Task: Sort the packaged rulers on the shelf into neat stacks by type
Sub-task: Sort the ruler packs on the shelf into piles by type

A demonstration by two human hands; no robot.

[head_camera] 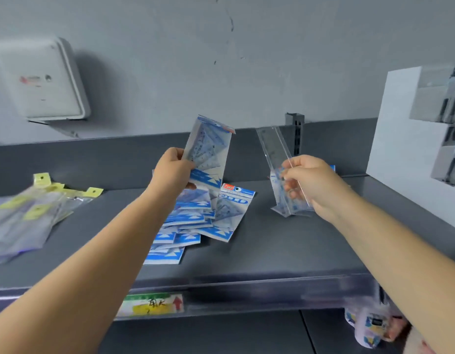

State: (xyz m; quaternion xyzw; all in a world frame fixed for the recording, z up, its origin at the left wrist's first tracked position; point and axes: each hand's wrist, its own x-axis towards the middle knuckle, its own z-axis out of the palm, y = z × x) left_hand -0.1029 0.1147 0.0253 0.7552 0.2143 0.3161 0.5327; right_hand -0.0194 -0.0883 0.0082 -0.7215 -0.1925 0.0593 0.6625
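Head view. Left hand point(173, 169), raised above the dark grey shelf point(272, 246), grips a blue-and-white set-square packet point(208, 149) by its lower left edge, thumb on the near face and fingers curled behind it. That packet stands nearly upright, its red-tabbed top tilted up and to the right, and it rises above and to the right of the hand, clear of the shelf.

Right hand point(308, 182), well apart from the left hand, pinches a clear straight-ruler packet point(280, 159) between thumb and curled fingers. This long packet slants up and to the left from the hand; its upper end stands against the shelf's back wall, and its lower end passes under the fingers. Whether the lower end touches the shelf cannot be told. Further clear and blue packets are bunched behind it in the same hand.

Directly below the left hand lies a loose pile of blue packets point(185, 226) of the same set-square type, fanned and overlapping on the shelf, one of them turned face-up at the pile's right edge. At the far left of the shelf lies a separate heap of yellow-tabbed packets point(29, 208), blurred, well apart from both hands.

Background: a white wall box point(42, 80) is mounted on the grey wall at upper left; a white side panel point(400, 149) closes the shelf at right. A label strip point(152, 304) with a red arrow is fixed to the shelf's front edge.
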